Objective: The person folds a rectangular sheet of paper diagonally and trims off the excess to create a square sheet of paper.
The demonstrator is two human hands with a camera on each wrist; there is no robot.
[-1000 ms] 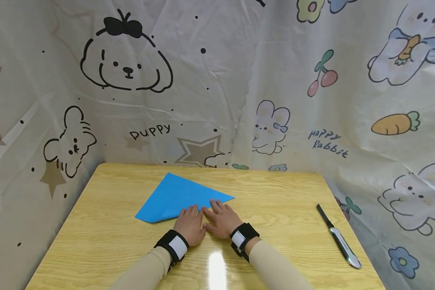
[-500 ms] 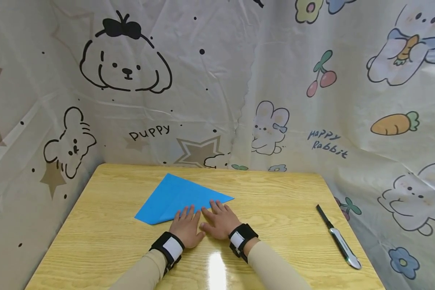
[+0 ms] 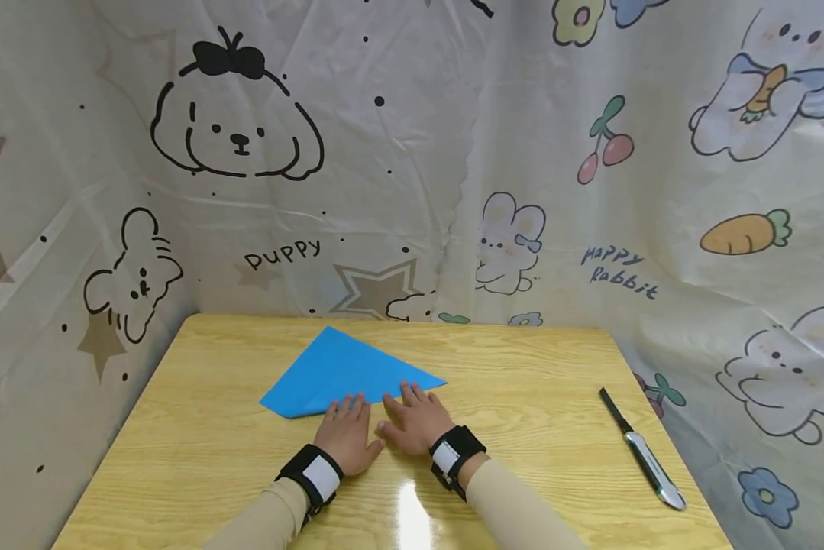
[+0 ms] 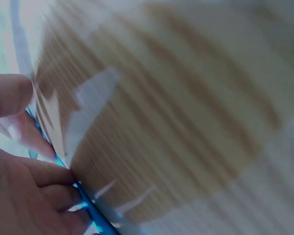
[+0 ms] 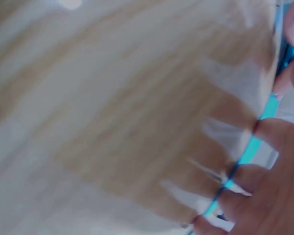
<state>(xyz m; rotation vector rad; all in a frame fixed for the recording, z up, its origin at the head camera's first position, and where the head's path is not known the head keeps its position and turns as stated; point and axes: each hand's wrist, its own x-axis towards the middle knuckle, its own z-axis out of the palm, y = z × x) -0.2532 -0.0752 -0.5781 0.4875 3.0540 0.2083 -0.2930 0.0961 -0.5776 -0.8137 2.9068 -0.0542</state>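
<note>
A sheet of bright blue paper (image 3: 343, 368), folded into a roughly triangular shape, lies on the wooden table. Along its near edge my left hand (image 3: 346, 439) presses down with fingers spread and the thumb out to the side. Just to the right, my right hand (image 3: 418, 422) rests its straight fingertips on the same edge. In the left wrist view the blue paper (image 4: 99, 218) shows as a thin strip under the fingers of the left hand (image 4: 27, 196). A similar strip of blue paper (image 5: 250, 151) runs beneath the right hand (image 5: 272, 181) in the right wrist view.
A knife (image 3: 641, 449) with a black blade and a silver-and-black handle lies near the right edge of the wooden table (image 3: 521, 397). A printed cloth (image 3: 357, 153) with cartoon animals hangs behind the table and along both sides.
My left hand has slid left along the near edge, away from the right hand. The paper has turned slightly, and its near-left edge looks flatter. The right hand has barely moved.
</note>
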